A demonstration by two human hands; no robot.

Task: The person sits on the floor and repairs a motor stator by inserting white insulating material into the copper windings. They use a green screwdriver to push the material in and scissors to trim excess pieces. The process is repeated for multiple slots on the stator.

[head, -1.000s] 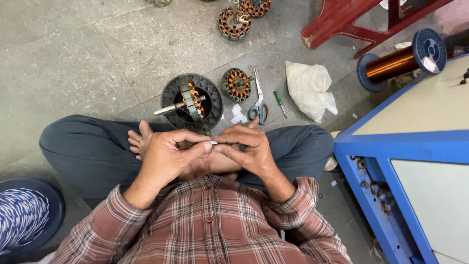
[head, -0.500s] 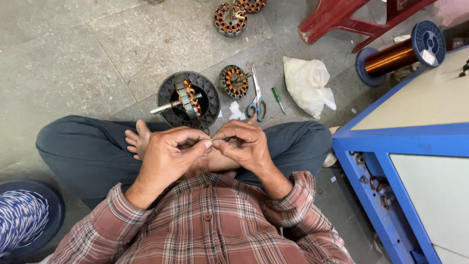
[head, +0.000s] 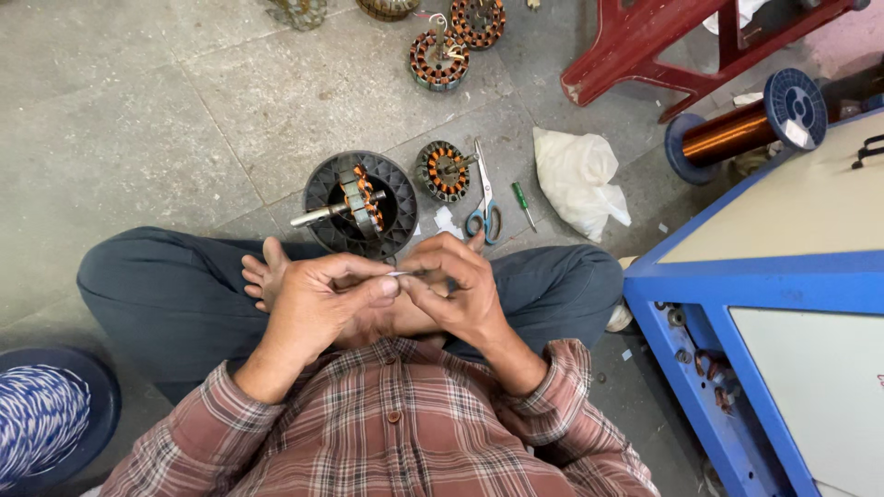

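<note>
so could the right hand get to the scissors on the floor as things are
Probably yes. The scissors lie in the open on the floor just past the right hand, nothing over them. But both the right and left hand pinch a small white strip, which would have to be let go.

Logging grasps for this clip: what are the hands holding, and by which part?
A small pale strip, pinched at its ends between the fingers of the left hand and the right hand. What it is cannot be told.

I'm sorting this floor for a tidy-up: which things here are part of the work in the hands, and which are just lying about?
In hand:
left hand
right hand
small pale strip pinched between both

Lying about:
black motor housing with shaft
wound stator
scissors
green screwdriver
white bag
copper wire spool
</note>
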